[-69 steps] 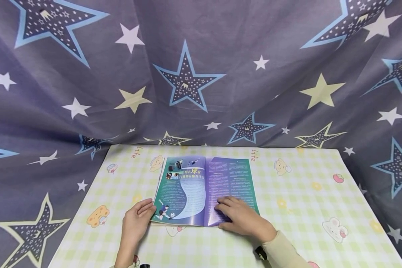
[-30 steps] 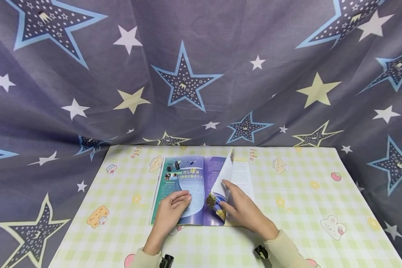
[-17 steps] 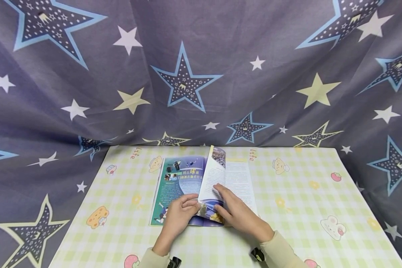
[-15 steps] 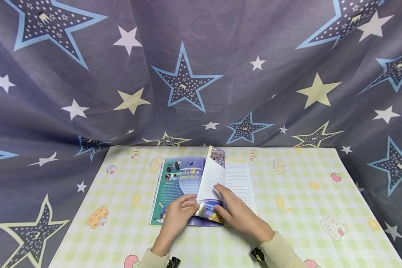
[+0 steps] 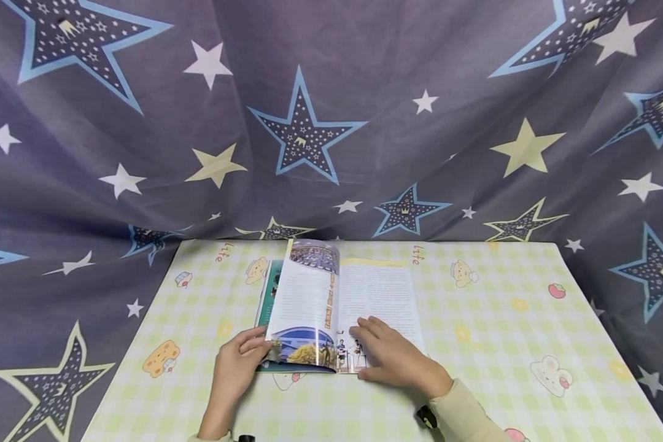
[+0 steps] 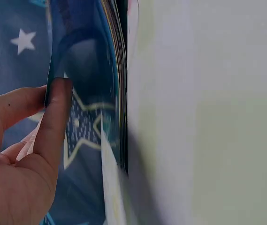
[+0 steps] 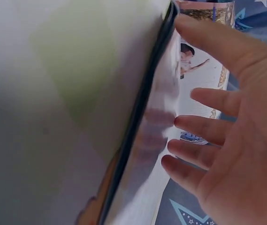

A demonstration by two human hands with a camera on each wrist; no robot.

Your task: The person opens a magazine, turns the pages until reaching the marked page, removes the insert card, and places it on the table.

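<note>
An open magazine [image 5: 376,294] lies on the table. One page [image 5: 304,294], with a stadium photo at its top and a blue picture at its foot, is raised over the left half. Beneath it, a strip of a green page [image 5: 266,310] shows. My left hand [image 5: 236,362] pinches this page's lower left edge; the left wrist view shows thumb and finger on either side of the glossy sheet [image 6: 88,56]. My right hand [image 5: 400,356] is over the lower right page, its fingers extended. In the right wrist view, those fingers [image 7: 203,126] are spread close to the paper.
A pale green checked cloth with cartoon prints covers the table [image 5: 486,368]. Behind it hangs a dark star-patterned curtain [image 5: 342,92]. A black strap device [image 5: 426,417] sits at the right wrist, and part of another [image 5: 246,438] at the left.
The page with the stadium photo has swung from right to left over the purple and green spread. My left hand took its edge and moved left; my right hand let go and lowered onto the right page.
</note>
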